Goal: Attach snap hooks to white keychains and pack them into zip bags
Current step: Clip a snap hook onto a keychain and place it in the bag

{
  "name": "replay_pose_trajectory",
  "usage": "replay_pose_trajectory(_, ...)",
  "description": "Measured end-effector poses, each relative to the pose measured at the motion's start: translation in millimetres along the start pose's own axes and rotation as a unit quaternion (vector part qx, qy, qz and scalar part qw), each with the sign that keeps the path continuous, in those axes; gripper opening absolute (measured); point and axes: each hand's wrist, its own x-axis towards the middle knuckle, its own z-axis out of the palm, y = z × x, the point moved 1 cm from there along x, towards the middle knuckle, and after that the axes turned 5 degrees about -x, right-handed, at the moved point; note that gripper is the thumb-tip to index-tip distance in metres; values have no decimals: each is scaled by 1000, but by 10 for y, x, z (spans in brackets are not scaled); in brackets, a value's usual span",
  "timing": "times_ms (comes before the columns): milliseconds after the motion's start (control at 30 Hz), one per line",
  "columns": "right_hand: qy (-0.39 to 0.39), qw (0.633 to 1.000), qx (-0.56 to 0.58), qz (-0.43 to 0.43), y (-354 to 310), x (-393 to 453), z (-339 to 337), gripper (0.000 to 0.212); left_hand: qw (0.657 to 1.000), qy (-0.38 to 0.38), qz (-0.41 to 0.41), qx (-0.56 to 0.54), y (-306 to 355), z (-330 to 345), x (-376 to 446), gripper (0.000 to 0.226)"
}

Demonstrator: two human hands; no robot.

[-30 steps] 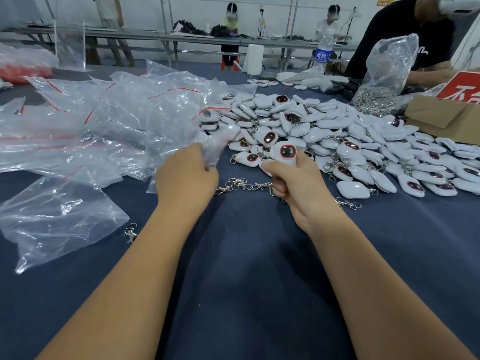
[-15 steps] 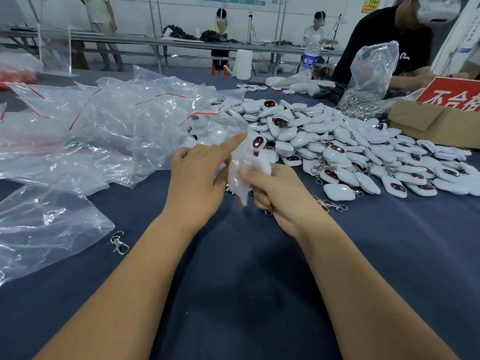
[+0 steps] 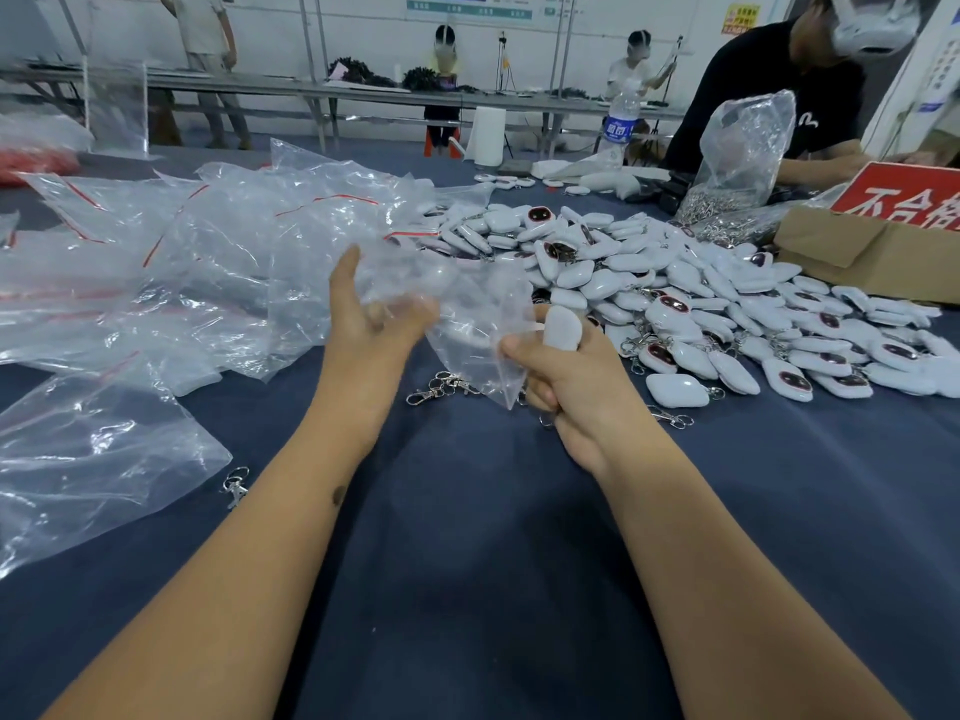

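Left hand (image 3: 371,309) raised, palm up, fingers spread inside clear zip bag (image 3: 467,324), white keychain (image 3: 562,328) gripped in right hand (image 3: 566,379), bag edge pinched by thumb, above blue tablecloth (image 3: 467,563).

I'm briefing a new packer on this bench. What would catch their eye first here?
First, the big heap of white keychains spread across the right of the blue table. Next, the pile of clear zip bags on the left. In the middle, the left hand and the right hand hold one zip bag, the right also gripping a white keychain.
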Motion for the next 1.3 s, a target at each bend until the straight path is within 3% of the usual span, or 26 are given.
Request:
replay_pose_trajectory(133, -19, 1000, 10, 7, -6, -1, 13, 15, 993, 20, 32, 115, -69, -26, 37, 14)
replay_pose_trajectory(367, -32, 991, 129, 30, -33, 13, -4, 11, 988, 74, 26, 133, -162, -75, 117, 25)
replay_pose_trajectory(533, -45, 997, 45, 34, 5, 24, 0, 13, 987, 69, 62, 130, -126, -58, 97, 33)
replay_pose_trajectory(667, -43, 999, 5, 27, 23, 17, 15, 2, 985, 47, 81, 148, -123, -26, 82, 35)
replay_pose_trajectory(800, -33, 999, 0, 16, 15, 19, 2, 15, 980, 42, 87, 171, -144, -11, 83, 37)
replay_pose_trajectory(933, -16, 1000, -23, 11, -9, 11, 18, 10, 971, 44, 89, 216, -160, 7, 85, 24)
replay_pose_trajectory(1000, -14, 1000, -9, 18, -13, 12, 28, 20, 959, 57, 91, 261, -168, 22, 89, 30)
replay_pose_trajectory(1167, -36, 999, -38, 12, -21, -24, 47, 12, 948, 63, 88, 300, -182, 74, 51, 65)
replay_pose_trajectory(1300, -41, 996, -79, 2, 8, -22, 33, 19, 947, 30, 73, 311, -198, 134, 39, 69)
